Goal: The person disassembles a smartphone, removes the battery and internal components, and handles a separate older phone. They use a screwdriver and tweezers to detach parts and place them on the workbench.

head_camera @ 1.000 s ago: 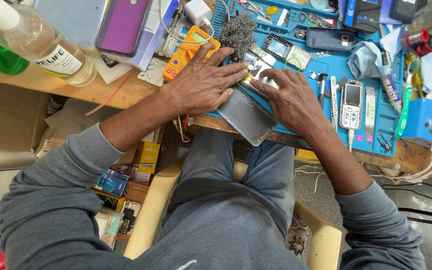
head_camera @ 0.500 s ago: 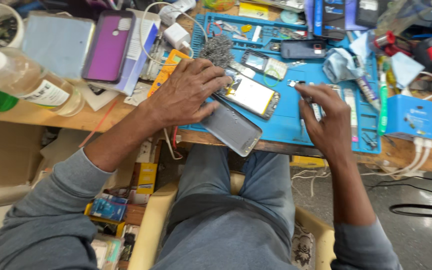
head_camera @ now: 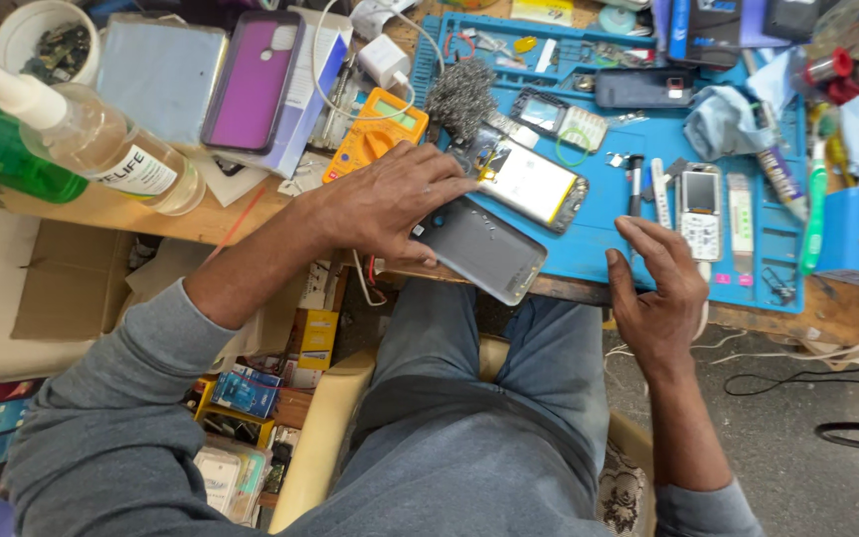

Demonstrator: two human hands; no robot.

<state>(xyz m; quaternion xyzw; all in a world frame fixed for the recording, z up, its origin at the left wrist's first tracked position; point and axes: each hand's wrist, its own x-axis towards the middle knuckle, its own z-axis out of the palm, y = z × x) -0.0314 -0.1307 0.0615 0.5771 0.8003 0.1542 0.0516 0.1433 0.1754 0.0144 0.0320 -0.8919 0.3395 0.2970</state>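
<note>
The grey back cover [head_camera: 484, 249] lay under my left hand [head_camera: 385, 204], one corner jutting past the front edge of the blue mat [head_camera: 589, 254] and the surface. Just beyond it, touching or nearly so, lay the opened phone [head_camera: 529, 184], its pale battery face up, tilted like the cover. The cover was smooth, matte, with rounded corners; the mat rubbery, ribbed with small compartments. My left fingers [head_camera: 439, 189] were spread flat, pressing on the cover's near end and reaching the phone's edge, gripping nothing. My right hand [head_camera: 658, 283] hovered at the mat's front edge, palm in, fingers loosely curled and empty; bare mat lay open between it and the phone. A small keypad phone [head_camera: 700, 204] stood just past that hand. A wire-wool wad [head_camera: 459, 94] and orange meter [head_camera: 375, 139] sat behind my left hand.
</note>
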